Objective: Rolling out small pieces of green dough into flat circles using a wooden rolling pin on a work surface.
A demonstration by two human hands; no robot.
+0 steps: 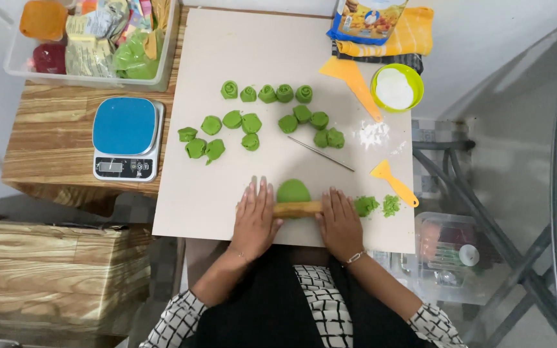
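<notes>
A wooden rolling pin point(298, 209) lies across a flat green dough piece point(293, 191) on the beige work board point(220, 200). My left hand point(256, 218) rests flat on the pin's left end, fingers spread. On the pin's right end lies my right hand point(340, 219), also flat. Several rolled green dough pieces point(267, 94) sit farther up the board in two loose rows. Two small crumbly green bits point(366, 205) lie just right of my right hand.
A blue-topped kitchen scale point(127, 136) stands left of the board. A thin metal rod point(321, 153), yellow scraper point(393, 182), orange scraper point(354, 80), green bowl of white flour point(396, 87) and spilled flour point(372, 133) are on the right. A clear bin of packets point(91, 40) sits far left.
</notes>
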